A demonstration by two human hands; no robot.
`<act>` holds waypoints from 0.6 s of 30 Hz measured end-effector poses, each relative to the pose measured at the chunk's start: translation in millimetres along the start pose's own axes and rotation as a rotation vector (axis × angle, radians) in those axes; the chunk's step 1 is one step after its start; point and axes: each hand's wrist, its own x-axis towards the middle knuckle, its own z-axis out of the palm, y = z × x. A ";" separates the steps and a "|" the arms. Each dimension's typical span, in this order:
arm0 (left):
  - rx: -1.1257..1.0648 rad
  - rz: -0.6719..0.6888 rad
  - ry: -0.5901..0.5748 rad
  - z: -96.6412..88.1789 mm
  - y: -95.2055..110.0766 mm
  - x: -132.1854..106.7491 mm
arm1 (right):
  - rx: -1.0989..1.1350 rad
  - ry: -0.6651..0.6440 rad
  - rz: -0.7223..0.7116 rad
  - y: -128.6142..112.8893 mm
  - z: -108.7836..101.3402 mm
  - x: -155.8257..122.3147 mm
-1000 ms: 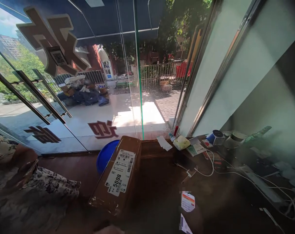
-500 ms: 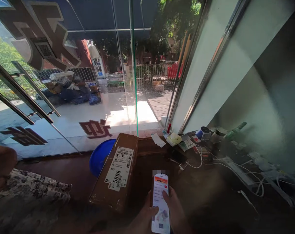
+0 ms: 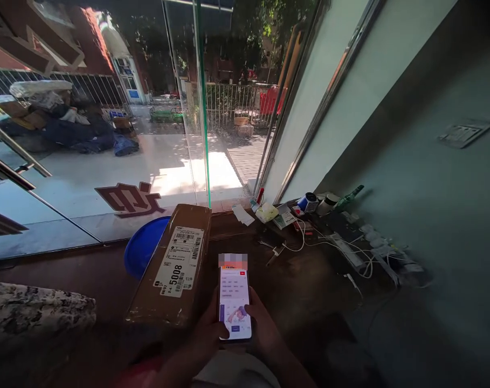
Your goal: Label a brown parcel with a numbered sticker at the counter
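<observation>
A lit smartphone (image 3: 234, 297) is held upright low in the middle of the view, above a dark brown counter (image 3: 309, 280). My left hand (image 3: 206, 334) wraps its left edge, thumb near the screen's lower corner. My right hand (image 3: 261, 323) grips the right edge, thumb resting on the screen. Just left of the phone lies a long brown parcel (image 3: 172, 267) with a white shipping label (image 3: 180, 261) marked 5008.
A blue round lid or bowl (image 3: 142, 250) sits behind the parcel. White cables and a power strip (image 3: 350, 253), a tape roll (image 3: 308, 202), papers (image 3: 243, 214) and small items lie along the wall at the right. Glass doors (image 3: 107, 134) stand ahead. A patterned cloth (image 3: 30, 310) lies at left.
The phone came up into both hands and now sits higher and more to the left in view. The view has dropped and swung, showing more of the counter and right wall.
</observation>
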 end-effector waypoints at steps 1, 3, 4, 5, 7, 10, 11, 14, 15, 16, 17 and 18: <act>0.027 -0.006 -0.009 -8.1 -0.7 5.5 | -0.019 -0.002 -0.007 -0.6 0.5 0.0; 0.057 -0.010 -0.026 -22.5 -1.7 15.5 | -0.066 -0.008 -0.028 -2.5 0.8 -1.6; 0.065 -0.009 -0.032 -27.5 -1.9 19.1 | -0.091 -0.017 -0.042 -3.8 0.9 -3.3; 0.071 -0.005 -0.032 -30.5 -2.1 21.5 | -0.117 -0.026 -0.054 -5.1 1.1 -5.4; 0.076 0.000 -0.019 -29.4 -1.6 22.2 | -0.167 -0.030 -0.068 -7.7 1.7 -9.8; 0.049 0.019 0.027 -12.9 2.1 14.7 | -0.224 -0.006 -0.050 -10.5 3.0 -14.1; 0.032 0.033 0.049 -5.4 4.2 11.1 | -0.241 0.000 -0.043 -11.1 3.5 -14.6; 0.002 0.037 0.085 13.4 11.6 2.5 | -0.284 0.000 -0.032 -11.7 3.9 -14.3; 0.002 0.026 0.091 17.0 13.6 1.4 | -0.293 -0.003 -0.030 -11.2 3.4 -13.8; 0.004 0.011 0.095 18.9 15.1 1.3 | -0.300 -0.004 -0.029 -10.2 2.6 -13.2; 0.004 -0.001 0.101 19.5 15.9 2.0 | -0.310 -0.005 -0.033 -8.7 1.3 -12.4; 0.003 -0.014 0.108 19.2 16.0 3.1 | -0.317 -0.008 -0.041 -6.7 -0.2 -11.4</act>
